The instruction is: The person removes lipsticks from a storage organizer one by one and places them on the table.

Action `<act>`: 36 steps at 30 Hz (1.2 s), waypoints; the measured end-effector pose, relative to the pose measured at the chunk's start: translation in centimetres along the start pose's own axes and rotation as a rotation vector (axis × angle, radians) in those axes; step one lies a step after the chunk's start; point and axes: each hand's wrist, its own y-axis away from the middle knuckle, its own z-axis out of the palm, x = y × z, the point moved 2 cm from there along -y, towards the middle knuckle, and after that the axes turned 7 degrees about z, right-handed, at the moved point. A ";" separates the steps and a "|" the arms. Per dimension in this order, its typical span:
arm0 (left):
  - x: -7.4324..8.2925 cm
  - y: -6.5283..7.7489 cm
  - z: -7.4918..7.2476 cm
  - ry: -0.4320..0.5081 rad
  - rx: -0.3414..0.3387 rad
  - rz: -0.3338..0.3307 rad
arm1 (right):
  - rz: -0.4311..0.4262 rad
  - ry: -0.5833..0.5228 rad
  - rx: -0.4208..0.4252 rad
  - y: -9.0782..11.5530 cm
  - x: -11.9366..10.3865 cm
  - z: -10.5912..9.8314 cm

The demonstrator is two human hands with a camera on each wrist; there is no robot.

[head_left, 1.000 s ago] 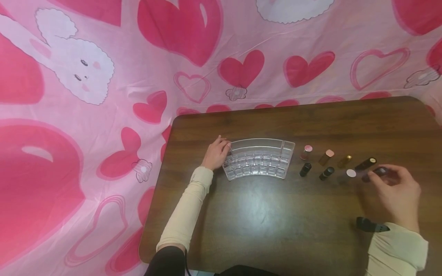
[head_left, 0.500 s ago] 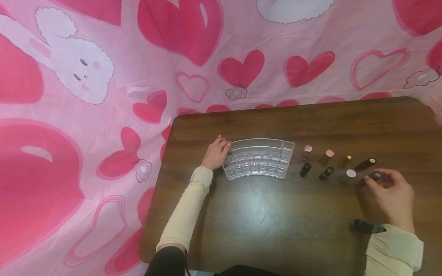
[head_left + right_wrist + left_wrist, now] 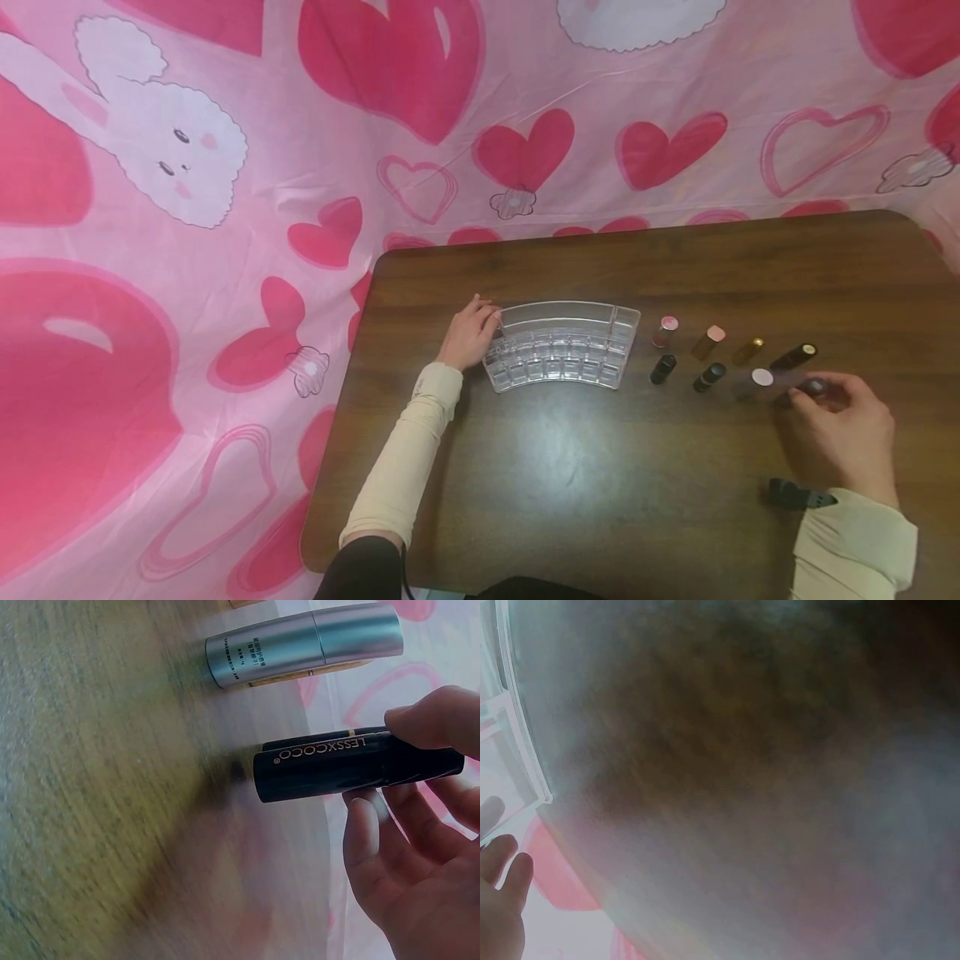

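Note:
My right hand [image 3: 847,425] pinches a black lipstick [image 3: 813,387] upright between thumb and fingers, at the right end of the front row of lipsticks. In the right wrist view, gold lettering runs along that black lipstick [image 3: 322,769], with its lower end close over the table. A silver lipstick [image 3: 300,646] stands beside it, seen from above as a pale lilac top. My left hand [image 3: 470,333] rests at the left side of a clear curved organizer [image 3: 555,310], fingers loosely extended. The left wrist view catches only the organizer's edge [image 3: 529,750] and a few fingers.
Several other lipsticks stand in two rows right of the organizer, among them a pink-topped one [image 3: 667,325], a gold one [image 3: 748,352] and a short black one [image 3: 663,369]. The brown table [image 3: 555,483] meets a pink heart-print cloth [image 3: 420,200] behind and at left.
My right hand has moved slightly left and toward the table's front edge, and the black lipstick has gone from tilted to upright. My left hand and the organizer have stayed still.

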 end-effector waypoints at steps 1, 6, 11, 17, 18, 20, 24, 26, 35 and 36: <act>0.0 0.0 0.0 0.003 -0.002 -0.004 | -0.004 0.002 -0.002 0.0 0.0 0.0; -0.1 0.0 0.1 0.005 -0.008 -0.015 | 0.003 0.008 0.003 -0.2 0.2 0.2; 0.0 0.0 0.0 -0.005 -0.010 -0.007 | -0.003 0.011 0.003 -0.2 0.5 0.3; 0.1 0.0 -0.1 -0.003 -0.008 -0.007 | 0.007 0.049 -0.024 -0.1 0.7 0.4; 0.1 0.0 -0.1 -0.004 -0.007 -0.006 | 0.012 0.058 -0.030 -0.1 0.7 0.4; 0.1 0.0 -0.1 -0.001 -0.004 -0.005 | 0.019 0.067 -0.042 -0.1 0.7 0.4; 0.1 -0.1 -0.1 -0.008 -0.005 0.000 | 0.022 0.073 -0.055 -0.2 0.6 0.3; 0.1 -0.1 -0.1 -0.012 -0.009 0.004 | 0.016 0.066 -0.056 -0.2 0.6 0.3; 0.2 0.0 -0.3 -0.010 -0.031 -0.016 | 0.011 0.093 -0.082 -0.1 0.6 0.4; 0.2 0.0 -0.3 -0.011 -0.032 -0.016 | 0.010 0.095 -0.080 -0.1 0.6 0.4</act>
